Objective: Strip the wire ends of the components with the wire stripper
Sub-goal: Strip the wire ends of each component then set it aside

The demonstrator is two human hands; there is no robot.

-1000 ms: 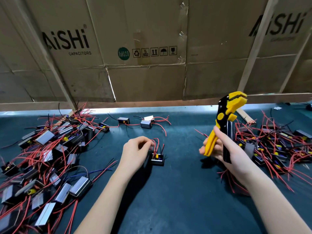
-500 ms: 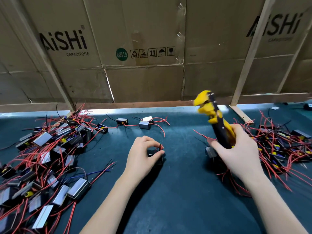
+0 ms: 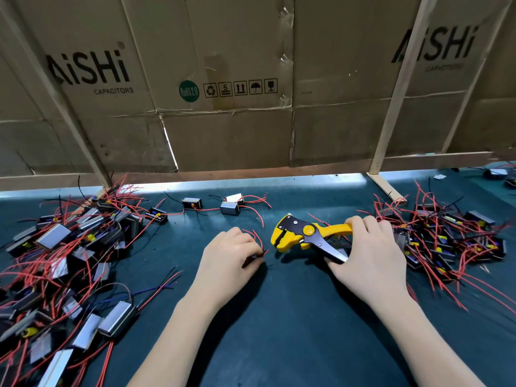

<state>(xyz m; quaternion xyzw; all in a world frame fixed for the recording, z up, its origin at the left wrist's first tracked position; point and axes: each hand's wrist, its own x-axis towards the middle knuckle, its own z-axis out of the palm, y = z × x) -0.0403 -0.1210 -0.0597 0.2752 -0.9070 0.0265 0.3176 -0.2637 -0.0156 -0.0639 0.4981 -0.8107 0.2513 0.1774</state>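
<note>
At centre of the dark green mat (image 3: pixel 279 331): left hand (image 3: pixel 226 261) knuckles up, fingers curled over a small component almost wholly hidden beneath, red wires (image 3: pixel 258 240) arcing up out of the grip toward the right, wire ends just beside the fingertips. Just right of those wires: yellow and black wire stripper (image 3: pixel 304 236), lying low and roughly level, head pointing left toward the wire ends, jaws parted, not touching the wire as far as can be told. Around the stripper handles: right hand (image 3: pixel 368 255), fingers wrapped over the yellow upper handle, thumb under the dark lower one, firmly holding the tool. Left of the mat: large heap of components (image 3: pixel 69 261), silver-faced black blocks tangled in red and black leads. Right of the mat, behind the right hand: second heap of components (image 3: pixel 446 238), similar tangle of red leads. Near the far edge, between the heaps: a few loose components (image 3: pixel 230 208) well apart from both hands. Beyond the mat: wall of cardboard boxes (image 3: pixel 223 79) printed "AiSHi CAPACITORS", braced by pale wooden battens (image 3: pixel 399 88).
</note>
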